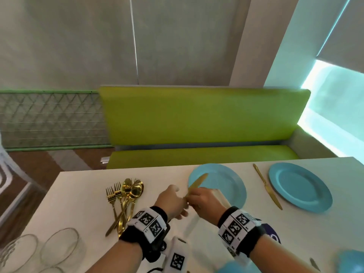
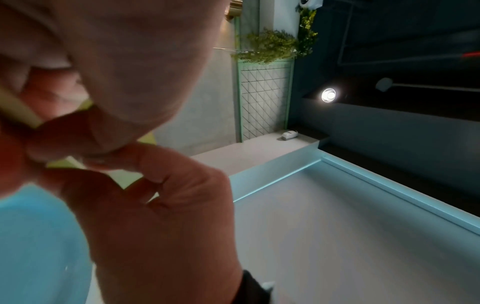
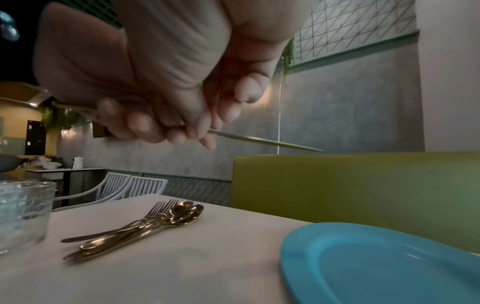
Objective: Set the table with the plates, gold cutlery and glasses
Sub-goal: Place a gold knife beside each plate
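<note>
Over the white table [image 1: 78,203] my two hands meet just left of a blue plate [image 1: 226,186]. My right hand [image 1: 206,201] grips a gold knife [image 1: 198,182] by its handle, the blade pointing up and right over the plate's rim. My left hand [image 1: 175,201] pinches the handle's near end with curled fingers. From the right wrist, the fingers wrap the knife [image 3: 265,142], held above the table. A second blue plate [image 1: 301,186] lies to the right with another gold knife [image 1: 266,186] at its left side.
A pile of gold forks and spoons [image 1: 126,196] lies left of my hands. Clear glasses [image 1: 59,245] stand at the near left corner. More blue plates [image 1: 350,261] show at the bottom right edge. A green bench [image 1: 197,119] runs behind the table.
</note>
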The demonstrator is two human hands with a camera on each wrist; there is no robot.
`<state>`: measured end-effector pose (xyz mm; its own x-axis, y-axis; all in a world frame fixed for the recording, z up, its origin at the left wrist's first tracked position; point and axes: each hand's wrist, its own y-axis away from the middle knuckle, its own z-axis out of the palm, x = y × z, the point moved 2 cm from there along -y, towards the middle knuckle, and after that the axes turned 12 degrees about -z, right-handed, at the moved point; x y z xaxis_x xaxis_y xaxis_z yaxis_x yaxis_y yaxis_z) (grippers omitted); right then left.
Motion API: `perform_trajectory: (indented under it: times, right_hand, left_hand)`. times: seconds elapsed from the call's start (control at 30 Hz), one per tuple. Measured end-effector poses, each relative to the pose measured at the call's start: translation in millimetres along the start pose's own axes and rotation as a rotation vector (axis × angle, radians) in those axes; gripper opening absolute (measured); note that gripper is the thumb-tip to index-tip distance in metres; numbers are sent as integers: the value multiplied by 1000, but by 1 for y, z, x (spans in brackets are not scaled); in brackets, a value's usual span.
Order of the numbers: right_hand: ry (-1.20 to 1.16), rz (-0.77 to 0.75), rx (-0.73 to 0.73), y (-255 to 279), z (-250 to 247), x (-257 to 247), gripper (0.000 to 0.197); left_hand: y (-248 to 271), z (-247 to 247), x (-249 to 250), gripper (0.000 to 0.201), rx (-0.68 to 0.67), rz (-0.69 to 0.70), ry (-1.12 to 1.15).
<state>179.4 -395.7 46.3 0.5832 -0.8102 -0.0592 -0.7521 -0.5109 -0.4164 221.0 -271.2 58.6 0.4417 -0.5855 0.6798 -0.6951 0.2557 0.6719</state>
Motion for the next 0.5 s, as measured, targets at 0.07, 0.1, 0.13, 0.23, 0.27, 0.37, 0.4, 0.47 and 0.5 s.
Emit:
perform_trajectory:
  times: [0.07, 0.1, 0.13, 0.23, 0.27, 0.37, 0.4, 0.47, 0.5]
  right_hand:
    - [-35, -5, 6, -9, 1, -21, 16]
    - [-50, -1, -8, -13, 1, -32, 14]
    - [-58, -1, -18, -18, 3, -42, 12]
    - [-74, -13, -33, -24, 9, -66, 12]
    - [-66, -9, -34, -25, 10, -72, 16]
    - [-9, 8, -38, -27, 14, -85, 24]
    - [-13, 16, -49, -27, 16, -87, 23]
    - [-25, 69, -107, -29, 22, -87, 20]
    - [0, 89, -133, -33, 21, -86, 14]
  left_hand:
    - [12, -16, -8, 64, -56, 8, -85]
    - [17, -24, -13, 65, -70, 8, -117]
    - [22, -32, -19, 66, -86, 9, -144]
    - [35, -49, -34, 69, -141, 7, -227]
    - [37, -52, -38, 69, -155, 7, -245]
    - [40, -62, -46, 70, -185, 7, -298]
    - [39, -63, -47, 69, -195, 1, -308]
    - [37, -64, -47, 67, -184, 0, -338]
    - [35, -65, -45, 65, -133, 25, -377]
